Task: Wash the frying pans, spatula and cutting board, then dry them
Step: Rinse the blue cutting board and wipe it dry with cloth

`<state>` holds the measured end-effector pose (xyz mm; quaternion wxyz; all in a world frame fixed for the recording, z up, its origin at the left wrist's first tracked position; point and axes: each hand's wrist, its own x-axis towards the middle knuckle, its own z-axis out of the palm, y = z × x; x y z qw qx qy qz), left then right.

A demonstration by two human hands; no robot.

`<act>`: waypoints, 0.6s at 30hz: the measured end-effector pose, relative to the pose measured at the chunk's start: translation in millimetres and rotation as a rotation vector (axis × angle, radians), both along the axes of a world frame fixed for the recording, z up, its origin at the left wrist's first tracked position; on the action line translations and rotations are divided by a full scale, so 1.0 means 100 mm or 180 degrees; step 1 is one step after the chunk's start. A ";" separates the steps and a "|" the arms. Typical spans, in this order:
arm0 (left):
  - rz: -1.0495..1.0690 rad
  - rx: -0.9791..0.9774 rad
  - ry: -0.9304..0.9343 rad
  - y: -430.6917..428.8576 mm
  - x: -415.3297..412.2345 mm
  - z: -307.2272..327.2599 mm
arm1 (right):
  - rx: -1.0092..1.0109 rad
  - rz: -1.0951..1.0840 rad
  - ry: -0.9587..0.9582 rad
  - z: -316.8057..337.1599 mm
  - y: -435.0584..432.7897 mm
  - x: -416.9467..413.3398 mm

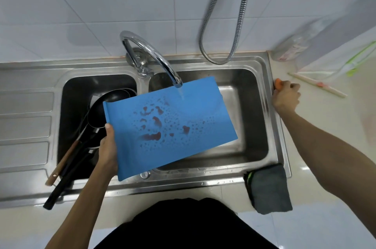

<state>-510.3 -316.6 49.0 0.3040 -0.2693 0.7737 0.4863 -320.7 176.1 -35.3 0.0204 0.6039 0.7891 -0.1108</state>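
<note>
My left hand (107, 153) grips the blue cutting board (173, 126) by its left edge, thumb on top, tilting it over the right basin (250, 116) under the faucet (150, 53) stream. My right hand (285, 97) curls around an orange object (278, 84) at the sink's right rim. Frying pans (114, 96) crowd the left basin (69, 106).

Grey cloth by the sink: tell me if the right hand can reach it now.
Probably yes: nothing lies between the right hand and the grey cloth, though the hand grips an orange object.
</note>
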 end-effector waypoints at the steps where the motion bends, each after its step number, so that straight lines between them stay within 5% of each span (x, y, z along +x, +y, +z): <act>1: -0.0049 0.0015 -0.0008 0.01 0.00 -0.02 | 0.0010 -0.0033 0.0061 0.03 -0.03 0.00; 5: -0.0054 0.0134 -0.0118 0.01 -0.02 -0.08 | 0.0339 -0.0021 0.0970 0.24 -0.35 -0.14; 8: -0.0007 0.0192 -0.0134 0.03 -0.02 -0.07 | 0.0308 0.1059 0.1701 0.42 -1.00 -0.40; 11: 0.0046 0.0300 -0.0154 0.06 -0.01 -0.04 | 0.0240 0.2215 0.1470 0.41 -1.66 -0.58; 18: -0.0014 0.0505 0.0124 0.08 0.02 0.07 | 0.0263 0.2588 0.1172 0.28 -2.26 -1.29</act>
